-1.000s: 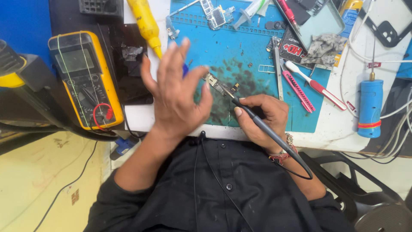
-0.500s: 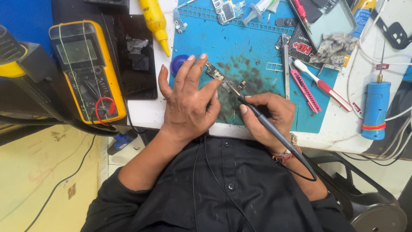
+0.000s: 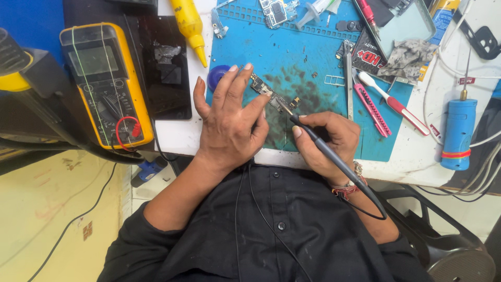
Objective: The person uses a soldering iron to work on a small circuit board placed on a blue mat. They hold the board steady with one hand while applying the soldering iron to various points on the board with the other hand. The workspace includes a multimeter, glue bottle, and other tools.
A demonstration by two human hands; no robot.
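Compared with the earlier frames, the left hand [image 3: 229, 125] had come down from its raised, spread pose and rested on the blue work mat [image 3: 313, 47], fingertips pressed on a small circuit board [image 3: 263, 89]. That board, a narrow strip of dark laminate with metal shields and gold contacts, lay tilted near the mat's middle, on a patch of dark smudges. The left grip was flat and loosely spread, not clamped round anything; its fingers pinned the board's near end from above.

The right hand [image 3: 326, 141] closed in a pen-style grip around a soldering iron [image 3: 323, 151], a slim black handle with a thin metal tip. The tip met the board's right end, just beside the left forefinger. A black cord ran from the handle past the wrist.

Around the mat on the white table [image 3: 417, 156]:
- a yellow-cased multimeter [image 3: 104, 83] with grey screen, well apart to the left;
- a dark glass phone panel [image 3: 167, 68] beside it;
- a yellow plastic squeeze bottle [image 3: 189, 23] with a tapered nozzle;
- a round blue cap [image 3: 216, 77], touching the left hand's edge;
- steel tweezers [image 3: 348, 78] and a pink-handled cutter [image 3: 371, 107];
- a blue cylindrical tool [image 3: 458, 133] at far right.
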